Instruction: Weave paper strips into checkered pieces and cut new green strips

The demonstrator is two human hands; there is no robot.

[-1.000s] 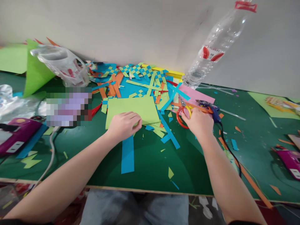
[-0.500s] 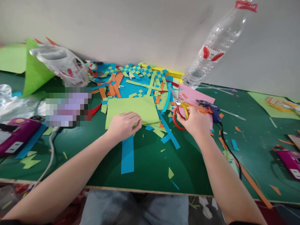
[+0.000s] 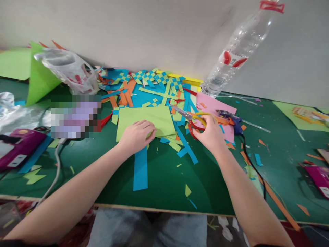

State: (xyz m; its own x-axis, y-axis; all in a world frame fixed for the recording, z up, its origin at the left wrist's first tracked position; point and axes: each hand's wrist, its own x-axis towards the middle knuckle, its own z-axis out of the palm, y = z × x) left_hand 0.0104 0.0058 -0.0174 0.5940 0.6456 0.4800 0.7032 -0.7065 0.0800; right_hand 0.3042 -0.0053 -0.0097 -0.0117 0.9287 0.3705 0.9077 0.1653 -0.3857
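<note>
A light green sheet of paper point(image 3: 147, 115) lies over the scraps in front of me. My left hand point(image 3: 137, 134) is on its near edge, fingers bent over the top and thumb close beside them. In my right hand point(image 3: 212, 132) is a pair of scissors point(image 3: 187, 116) with one yellow and one red handle. Their blades point left, tips close to the sheet's right upper corner; whether they touch it I cannot tell. A blue paper strip point(image 3: 140, 171) sticks out toward me below my left hand. Another blue strip point(image 3: 187, 145) lies between the hands.
Behind the sheet are woven blue-green paper pieces point(image 3: 161, 79) and orange strips point(image 3: 125, 97). At right are pink paper point(image 3: 214, 103), a glue gun point(image 3: 235, 123) with a cord and a tilted clear bottle point(image 3: 236, 51). A plastic bag point(image 3: 74, 73) and a blurred-out device point(image 3: 77, 116) are at left.
The scissors have turned from pointing up and away to pointing left, their tips now near the green sheet's corner. My left hand has stayed on the sheet.
</note>
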